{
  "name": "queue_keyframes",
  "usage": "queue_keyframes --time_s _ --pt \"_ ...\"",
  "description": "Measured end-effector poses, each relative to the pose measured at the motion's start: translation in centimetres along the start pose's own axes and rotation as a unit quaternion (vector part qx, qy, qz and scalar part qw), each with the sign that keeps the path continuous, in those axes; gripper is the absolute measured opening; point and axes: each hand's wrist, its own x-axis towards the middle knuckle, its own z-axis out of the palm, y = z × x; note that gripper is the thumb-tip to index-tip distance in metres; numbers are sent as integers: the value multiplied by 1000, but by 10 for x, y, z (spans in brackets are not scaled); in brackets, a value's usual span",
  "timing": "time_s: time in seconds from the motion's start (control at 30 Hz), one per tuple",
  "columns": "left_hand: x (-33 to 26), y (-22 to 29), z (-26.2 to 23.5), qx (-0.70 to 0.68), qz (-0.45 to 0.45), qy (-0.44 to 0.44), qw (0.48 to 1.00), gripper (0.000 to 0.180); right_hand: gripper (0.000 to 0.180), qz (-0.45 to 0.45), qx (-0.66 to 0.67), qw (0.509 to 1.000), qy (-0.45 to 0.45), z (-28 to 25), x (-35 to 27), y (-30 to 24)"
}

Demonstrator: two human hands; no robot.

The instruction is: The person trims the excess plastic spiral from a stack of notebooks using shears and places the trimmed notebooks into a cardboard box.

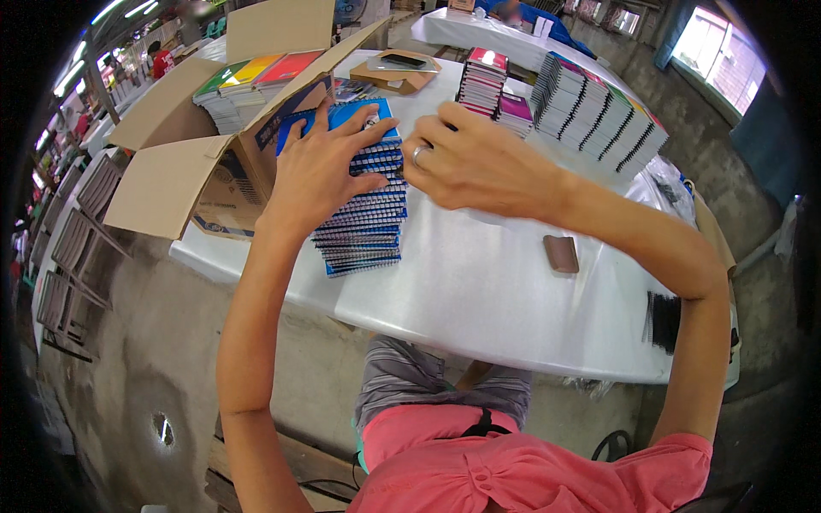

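Observation:
A tall stack of blue spiral-bound notebooks (pixel 366 224) leans on the table, its coil edges toward me. On the top notebook rests my left hand (pixel 315 169), fingers spread over the cover and thumb along the bound edge. My right hand (pixel 466 162), with a ring on one finger, is closed in a pinch at the right side of the stack, close to the top notebook's coil. Whatever its fingertips hold, if anything, is hidden.
An opened cardboard box (pixel 235 184) with colourful notebooks (pixel 256 73) stands left of the stack. Further right are more spiral notebook stacks (pixel 590 111) and a small pile (pixel 484 81). A brown block (pixel 561 254) and black coils (pixel 662 321) lie on the white table (pixel 445 291).

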Motion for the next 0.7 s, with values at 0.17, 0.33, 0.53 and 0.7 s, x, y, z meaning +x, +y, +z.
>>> queue_keyframes --time_s 0.17,0.33,0.53,0.7 --pt "-1 -2 3 -1 -6 17 1000 65 21 115 77 962 -233 -9 12 -4" --pt "0 -2 5 5 3 12 1000 71 24 12 40 999 18 15 -11 16" --pt "0 -1 3 20 -4 -6 1000 75 25 -44 1 999 15 25 -11 15" --pt "0 -1 3 23 1 1 1000 76 22 -3 -4 1000 -28 13 -7 3"
